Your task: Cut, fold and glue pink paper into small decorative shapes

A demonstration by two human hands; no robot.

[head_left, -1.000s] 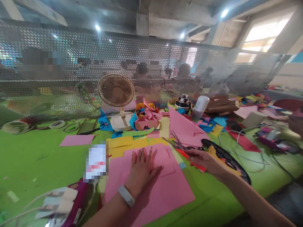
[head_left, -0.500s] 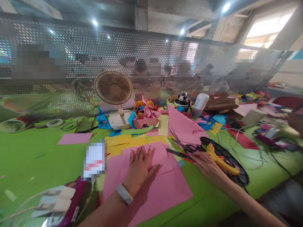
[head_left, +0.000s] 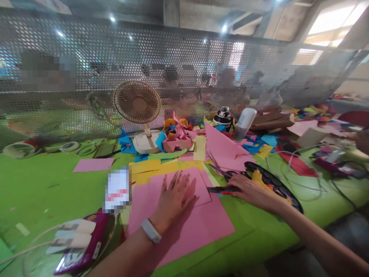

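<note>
Pink paper (head_left: 202, 188) already lies flat under your left hand (head_left: 174, 198), fingers spread wide, while your right hand (head_left: 249, 189) grips a dark tool (head_left: 220, 189) at the paper's right edge, no finished cut showing.

Left fingers (head_left: 173, 181) lie flat, slightly parted; right fingers (head_left: 236, 182) curl inward.

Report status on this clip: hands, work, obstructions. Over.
Left hand flat on small pink sheet, atop larger pink sheet. Right hand gripping dark tool, tip at small pink sheet's edge. Scissors and black tray close by right hand.
</note>
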